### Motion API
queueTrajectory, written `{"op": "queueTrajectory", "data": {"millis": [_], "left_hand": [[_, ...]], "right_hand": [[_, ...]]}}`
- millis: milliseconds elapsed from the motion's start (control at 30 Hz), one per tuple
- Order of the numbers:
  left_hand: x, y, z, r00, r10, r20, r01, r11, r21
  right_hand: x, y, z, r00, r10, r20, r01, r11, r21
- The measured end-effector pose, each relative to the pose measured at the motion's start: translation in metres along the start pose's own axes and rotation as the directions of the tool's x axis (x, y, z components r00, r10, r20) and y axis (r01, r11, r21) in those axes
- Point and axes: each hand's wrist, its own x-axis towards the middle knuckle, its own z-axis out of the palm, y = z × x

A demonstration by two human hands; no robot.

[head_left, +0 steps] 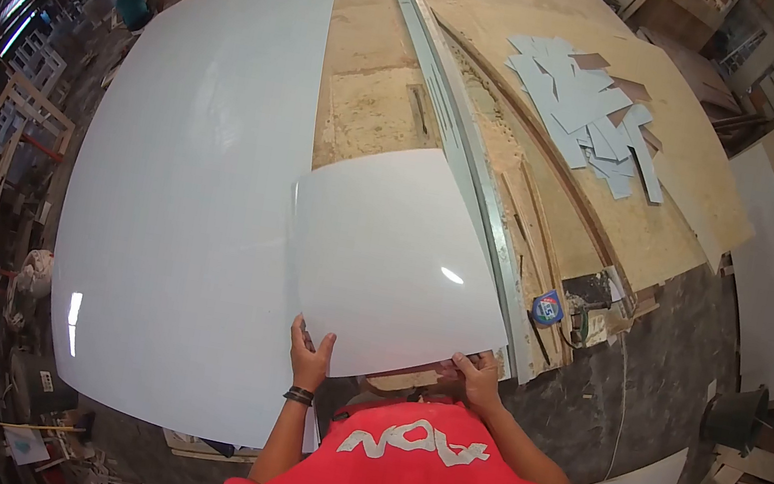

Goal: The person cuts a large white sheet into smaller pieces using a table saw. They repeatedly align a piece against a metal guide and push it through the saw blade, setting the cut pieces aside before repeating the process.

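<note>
2 white sheets take up the left half of the desk [368, 107]. Furthest left, the large white sheet [183, 189] lies flat and runs from the far edge toward the near edge. Lying like that, it gives the smaller piece a smooth bed to rest on.

Your left hand [310, 360] comes next, at the near edge. Its grip is closed on the near left corner of the small white panel [394, 258], thumb on top and fingers hidden beneath, so I judge you are pinching it rather than pressing it down.

The panel overlaps the large sheet on its left side and lies over bare wood on its right. Its right edge runs close along the metal guide rail [467, 153], which looks like the reason for its slant.

Your right hand [477, 378] holds the panel's near right corner, fingertips on top. 2 hands at 2 corners suit a thin sheet that would otherwise sag or twist.

Right of the rail, a blue tape measure [548, 308] sits by the desk's near right edge, within reach of that hand. Further right and toward the far edge, a heap of pale offcuts [585, 111] lies well apart from the panel, out of the working line.
</note>
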Motion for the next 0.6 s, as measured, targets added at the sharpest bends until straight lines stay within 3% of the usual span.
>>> {"op": "queueTrajectory", "data": {"millis": [67,133,167,233,267,300,333,367,400,433,467,533,567,600], "left_hand": [[0.007,0.003,0.006,0.992,0.125,-0.009,-0.123,0.984,0.13],[0.015,0.004,0.009,0.994,0.109,0.01,-0.11,0.986,0.126],[0.019,0.005,0.01,0.995,0.097,0.031,-0.1,0.987,0.122],[0.023,0.009,0.01,0.997,0.039,0.07,-0.051,0.981,0.184],[0.025,0.012,0.01,0.995,-0.016,0.102,-0.01,0.969,0.245],[0.026,0.014,0.01,0.994,-0.017,0.104,-0.009,0.968,0.251],[0.025,0.015,0.011,0.994,-0.041,0.101,0.01,0.957,0.291],[0.026,0.017,0.012,0.993,-0.062,0.097,0.026,0.943,0.332],[0.027,0.02,0.014,0.993,-0.063,0.101,0.025,0.941,0.338],[0.026,0.022,0.017,0.992,-0.072,0.1,0.034,0.941,0.336],[0.027,0.024,0.019,0.992,-0.079,0.099,0.042,0.941,0.334],[0.029,0.023,0.025,0.994,-0.058,0.091,0.022,0.933,0.359],[0.029,0.025,0.028,0.996,-0.038,0.084,0.003,0.926,0.377],[0.028,0.027,0.03,0.996,-0.04,0.081,0.006,0.924,0.383]], "right_hand": [[0.001,0.001,-0.002,0.999,0.03,-0.019,-0.029,0.999,0.034],[0.002,0.0,-0.004,0.967,0.203,-0.155,-0.204,0.979,0.011],[0.004,0.0,-0.011,0.966,0.206,-0.155,-0.206,0.978,0.011],[0.008,-0.002,-0.028,0.878,0.464,-0.118,-0.479,0.838,-0.262],[0.008,-0.008,-0.028,0.877,0.466,-0.119,-0.481,0.838,-0.258],[0.003,-0.018,-0.027,0.924,0.37,-0.094,-0.357,0.749,-0.559],[0.001,-0.026,-0.027,0.958,0.285,-0.035,-0.199,0.571,-0.797],[0.001,-0.03,-0.03,0.957,0.288,-0.037,-0.204,0.575,-0.792],[0.002,-0.035,-0.035,0.993,0.035,0.115,0.098,0.329,-0.939],[0.004,-0.039,-0.039,0.93,-0.159,0.332,0.334,-0.013,-0.942],[0.007,-0.045,-0.04,0.93,-0.159,0.331,0.334,-0.006,-0.943],[0.017,-0.06,-0.043,0.843,-0.262,0.47,0.44,-0.166,-0.883],[0.023,-0.064,-0.045,0.843,-0.261,0.471,0.443,-0.16,-0.882],[0.027,-0.068,-0.047,0.835,-0.237,0.497,0.439,-0.259,-0.861]]}}
